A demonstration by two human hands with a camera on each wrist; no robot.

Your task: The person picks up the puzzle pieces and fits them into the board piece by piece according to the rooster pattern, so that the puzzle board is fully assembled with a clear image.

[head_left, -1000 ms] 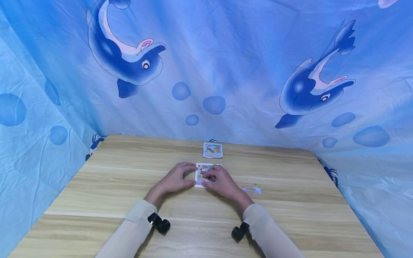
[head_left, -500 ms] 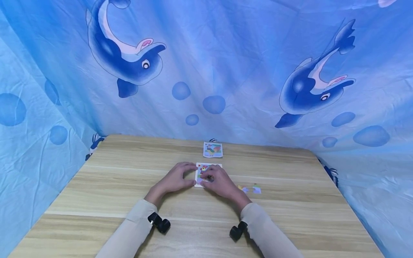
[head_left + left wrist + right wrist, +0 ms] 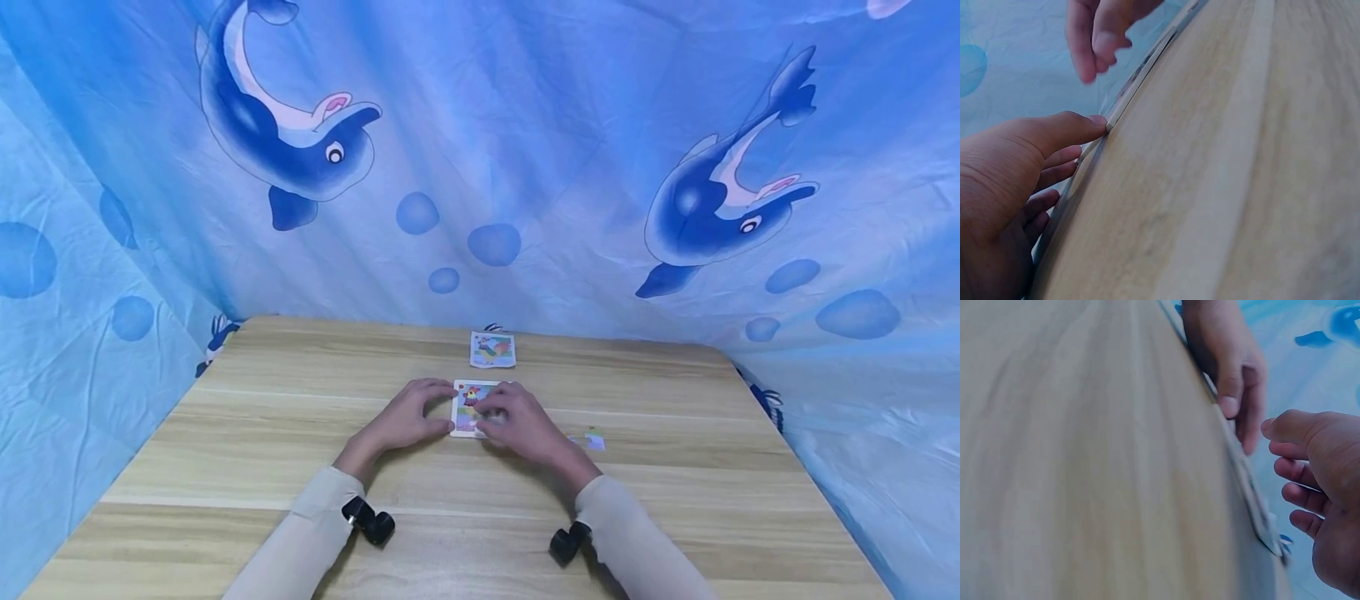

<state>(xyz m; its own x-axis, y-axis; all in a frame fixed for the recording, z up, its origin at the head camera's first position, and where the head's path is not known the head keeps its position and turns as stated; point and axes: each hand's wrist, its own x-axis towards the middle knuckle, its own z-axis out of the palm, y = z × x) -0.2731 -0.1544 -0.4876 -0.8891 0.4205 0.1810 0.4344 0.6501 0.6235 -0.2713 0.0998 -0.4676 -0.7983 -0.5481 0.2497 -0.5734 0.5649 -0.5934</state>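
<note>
A small square puzzle board [image 3: 464, 419] with a white frame and a colourful animal picture lies on the wooden table; the right hand covers part of it. My left hand [image 3: 408, 414] touches the board's left side, its thumb and forefinger apart along the edge. In the left wrist view the thumb [image 3: 1066, 131] rests against the board's thin rim. My right hand [image 3: 525, 425] hovers over the board's right half, fingers loosely bent. In the right wrist view nothing shows between the right hand's [image 3: 1329, 481] thumb and fingers.
A picture card [image 3: 492, 350] of a similar animal lies behind the board. A loose puzzle piece [image 3: 594, 441] lies right of the right hand, beside another partly hidden by the wrist. A blue dolphin-print cloth [image 3: 555, 167] hangs behind the table [image 3: 300, 375].
My right hand has drawn back slightly to the right, showing more of the board and hiding more of the loose piece by its wrist. My left hand has stayed at the board's edge.
</note>
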